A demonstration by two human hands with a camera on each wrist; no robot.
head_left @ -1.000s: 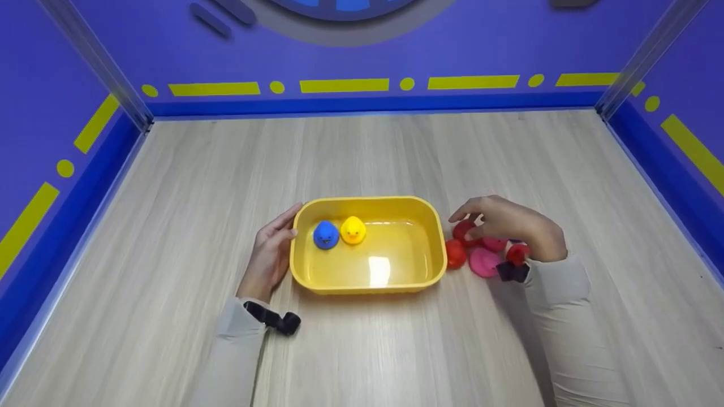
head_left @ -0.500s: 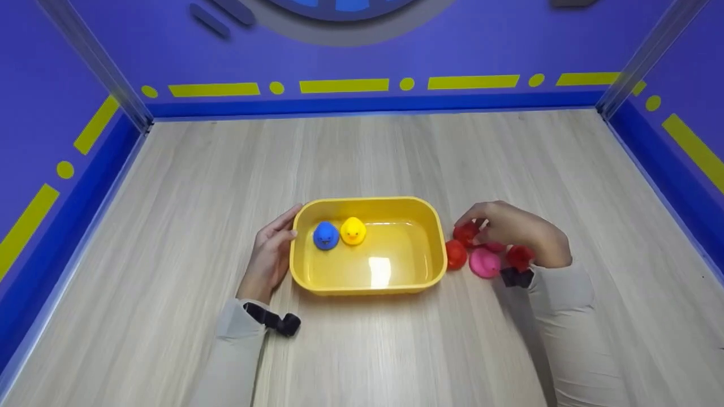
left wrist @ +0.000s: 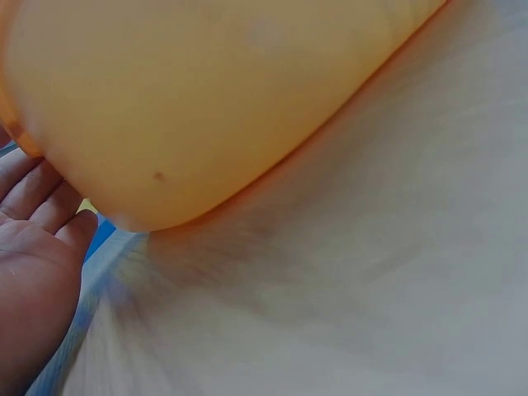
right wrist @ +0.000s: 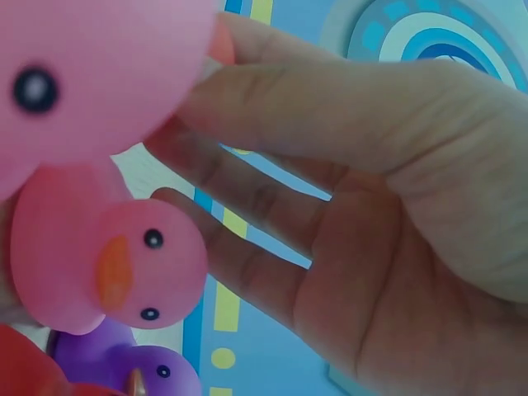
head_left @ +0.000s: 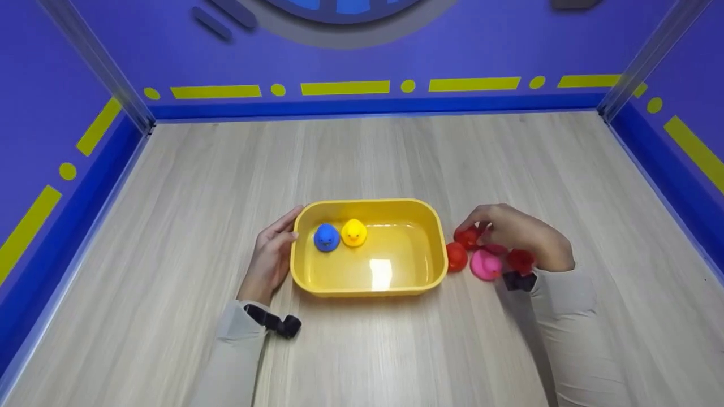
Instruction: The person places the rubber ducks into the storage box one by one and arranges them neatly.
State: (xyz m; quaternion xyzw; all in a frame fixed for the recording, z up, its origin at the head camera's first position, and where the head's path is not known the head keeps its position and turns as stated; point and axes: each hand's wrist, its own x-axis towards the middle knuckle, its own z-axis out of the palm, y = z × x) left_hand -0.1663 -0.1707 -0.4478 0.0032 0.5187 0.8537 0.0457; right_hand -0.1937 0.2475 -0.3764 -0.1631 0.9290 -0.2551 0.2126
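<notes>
My left hand (head_left: 270, 257) holds the left end of a yellow plastic tub (head_left: 370, 291), thumb at the rim, fingers along its outer wall. In the left wrist view the fingers (left wrist: 37, 194) lie against the tub wall (left wrist: 206, 99). Inside sit a blue rubber duck (head_left: 327, 238) and a yellow rubber duck (head_left: 354, 233). Right of the tub, my right hand (head_left: 512, 230) pinches a red rubber duck (head_left: 467, 238) among others. A large pink duck (right wrist: 99, 74) mostly hides that grip in the right wrist view, where only a red sliver shows by the thumb.
Another red duck (head_left: 456, 257) lies against the tub's right wall, beside a pink duck (head_left: 485, 264). A darker red duck (head_left: 520, 260) is by the right wrist. The right wrist view also shows a purple duck (right wrist: 165, 371). Blue-purple panels (head_left: 362, 62) border the wooden table (head_left: 362, 158).
My right hand has lowered slightly and moved a little right, its fingers closing in around the red duck. The left hand, the tub and the two ducks in it stay put.
</notes>
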